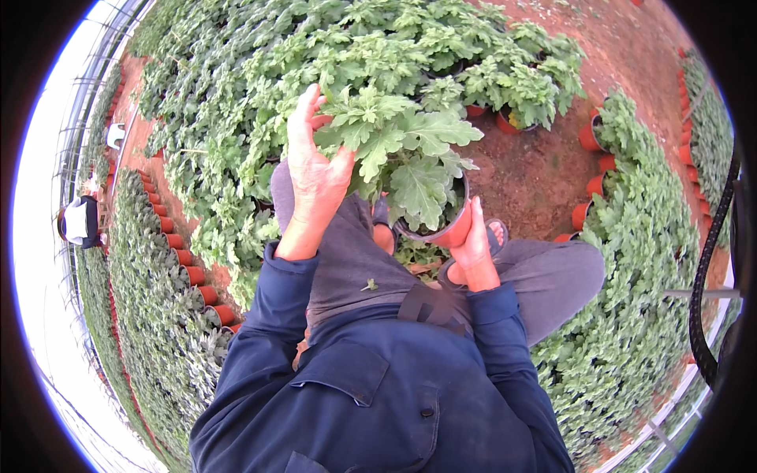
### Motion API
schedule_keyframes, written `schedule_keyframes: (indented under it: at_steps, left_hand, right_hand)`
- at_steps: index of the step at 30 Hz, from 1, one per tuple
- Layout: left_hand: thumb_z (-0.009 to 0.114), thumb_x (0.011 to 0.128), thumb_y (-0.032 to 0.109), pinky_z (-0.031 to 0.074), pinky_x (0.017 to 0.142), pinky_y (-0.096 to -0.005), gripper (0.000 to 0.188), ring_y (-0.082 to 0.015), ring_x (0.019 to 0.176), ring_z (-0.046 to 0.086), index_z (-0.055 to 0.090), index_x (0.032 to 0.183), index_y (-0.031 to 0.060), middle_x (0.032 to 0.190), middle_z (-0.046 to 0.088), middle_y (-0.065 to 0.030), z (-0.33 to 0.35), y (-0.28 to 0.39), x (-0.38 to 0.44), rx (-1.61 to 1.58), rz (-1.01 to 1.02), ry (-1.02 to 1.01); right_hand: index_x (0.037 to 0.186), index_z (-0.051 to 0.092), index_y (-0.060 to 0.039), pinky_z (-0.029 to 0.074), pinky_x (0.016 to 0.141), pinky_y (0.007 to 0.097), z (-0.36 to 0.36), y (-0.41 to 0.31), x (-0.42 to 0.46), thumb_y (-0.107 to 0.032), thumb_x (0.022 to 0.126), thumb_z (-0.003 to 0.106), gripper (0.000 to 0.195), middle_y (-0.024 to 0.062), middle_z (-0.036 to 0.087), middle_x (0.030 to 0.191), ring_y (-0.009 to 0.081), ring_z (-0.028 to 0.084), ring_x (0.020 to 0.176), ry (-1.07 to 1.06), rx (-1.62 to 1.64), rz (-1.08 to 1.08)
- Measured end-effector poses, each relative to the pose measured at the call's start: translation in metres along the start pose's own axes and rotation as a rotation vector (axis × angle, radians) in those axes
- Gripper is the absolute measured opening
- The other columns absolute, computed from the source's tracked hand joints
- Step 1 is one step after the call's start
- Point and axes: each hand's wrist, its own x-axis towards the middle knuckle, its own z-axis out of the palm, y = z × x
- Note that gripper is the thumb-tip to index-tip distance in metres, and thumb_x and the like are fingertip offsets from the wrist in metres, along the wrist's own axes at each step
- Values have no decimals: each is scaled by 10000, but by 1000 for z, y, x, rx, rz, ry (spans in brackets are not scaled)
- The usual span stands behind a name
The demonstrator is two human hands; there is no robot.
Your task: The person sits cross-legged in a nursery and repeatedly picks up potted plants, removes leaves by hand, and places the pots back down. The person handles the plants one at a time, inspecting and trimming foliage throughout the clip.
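Note:
A leafy potted chrysanthemum-like plant (414,154) tilts away in its red plastic pot (452,230), above my lap. My right hand (476,236) supports the lower right side of this pot, fingers along its wall. At the plant's left side my left hand (319,165) is raised, its thumb near the leaves and its fingers apart; part of the fingers lies behind foliage, and I see nothing gripped in it. A small loose leaf (370,285) rests on my grey trousers.
Dense potted plants (248,77) stand ahead and to the left. More plants (639,248) in red pots (581,216) line the right. Reddish soil (520,177) shows between them. At the far left is another person (89,222); a black cable (704,278) hangs at the right rim.

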Motion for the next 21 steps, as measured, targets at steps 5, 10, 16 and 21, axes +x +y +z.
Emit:
schedule_keyframes:
  at_steps: [5, 10, 16, 21]
  left_hand:
    - [757, 721, 61, 463, 909, -370, 304, -299, 1035, 573, 629, 996, 65, 1208, 566, -145, -11, -10, 17, 247, 219, -149]
    - [747, 740, 20, 472, 862, -295, 277, -173, 968, 597, 622, 985, 50, 1064, 619, -66, -22, -20, 27, 112, 73, -329]
    - [705, 752, -15, 464, 892, -296, 282, -194, 1002, 603, 641, 1023, 30, 1084, 620, -72, -27, -20, 41, 145, 193, -485]
    - [701, 744, -13, 466, 914, -343, 304, -264, 1065, 594, 639, 1040, 17, 1147, 604, -114, -25, -16, 40, 284, 377, -502]
  right_hand:
    - [1375, 460, -88, 415, 1044, 415, -1, 3, 0, -517, 993, 400, 577, 74, 535, 1359, 244, 521, 1231, -80, 39, 81]
    - [1427, 403, -118, 506, 940, 512, 18, -10, -14, -560, 987, 332, 627, 102, 494, 1409, 317, 532, 1234, -122, 31, 233]
    - [1438, 390, -121, 516, 924, 516, 19, -7, -11, -540, 1002, 283, 614, 110, 485, 1419, 322, 538, 1229, -177, 107, 281]
    - [1449, 384, -122, 482, 972, 519, 17, -10, -12, -522, 1010, 266, 605, 114, 475, 1431, 327, 522, 1250, -299, 195, 369]
